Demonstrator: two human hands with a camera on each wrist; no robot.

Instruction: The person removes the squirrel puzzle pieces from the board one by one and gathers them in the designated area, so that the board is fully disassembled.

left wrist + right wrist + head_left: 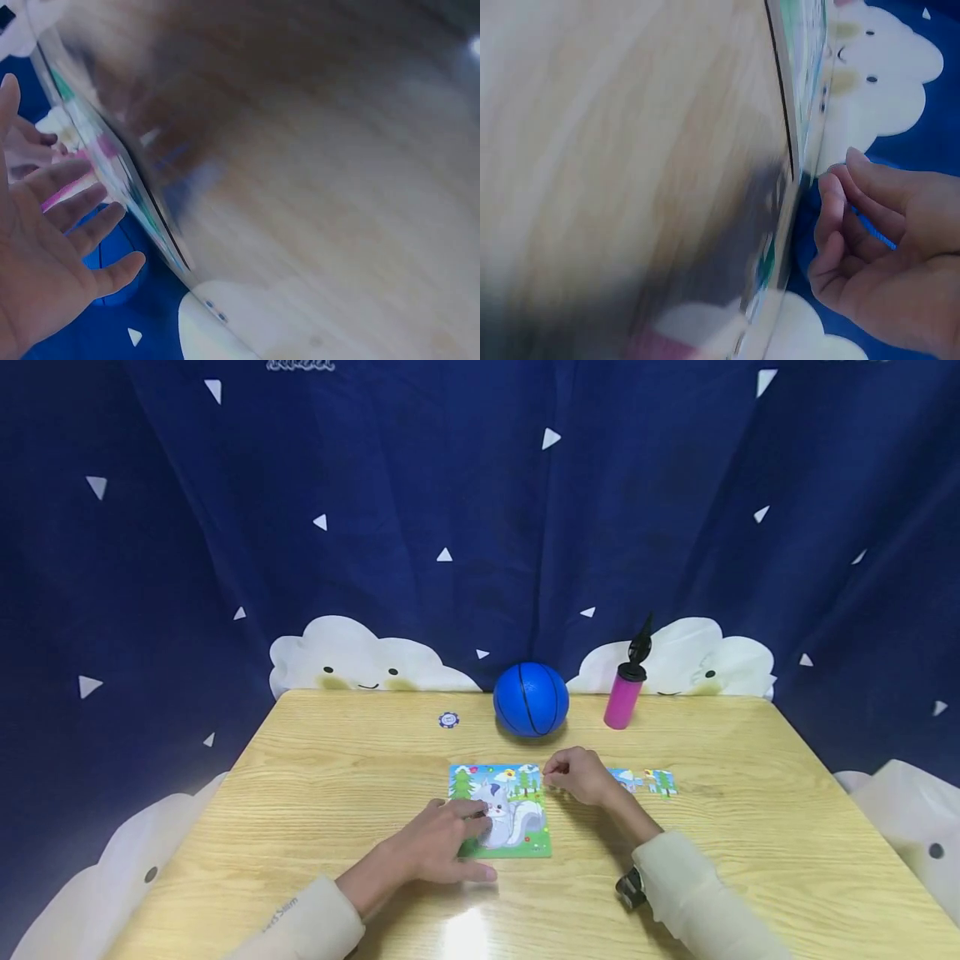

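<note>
A jigsaw puzzle (525, 842) of a grey-and-white squirrel among green trees lies flat on the wooden table. My left hand (441, 843) reaches over its lower left part, fingers spread and straight, fingertips over the squirrel. In the left wrist view the palm of the left hand (45, 262) shows nothing held. Just beside the puzzle's upper right corner is my right hand (583, 777), thumb and forefinger brought together. The right wrist view shows the right hand (889, 232) with curled fingers and no thing visible in them. Loose puzzle pieces (663, 782) lie right of it, partly hidden by the hand.
Behind the puzzle sits a blue ball (531, 699). A pink hand pump (623, 700) with a black top stands to its right. Left of the ball lies a blue-and-white round chip (448, 720). A dark blue curtain (450, 485) hangs beyond the table's far edge.
</note>
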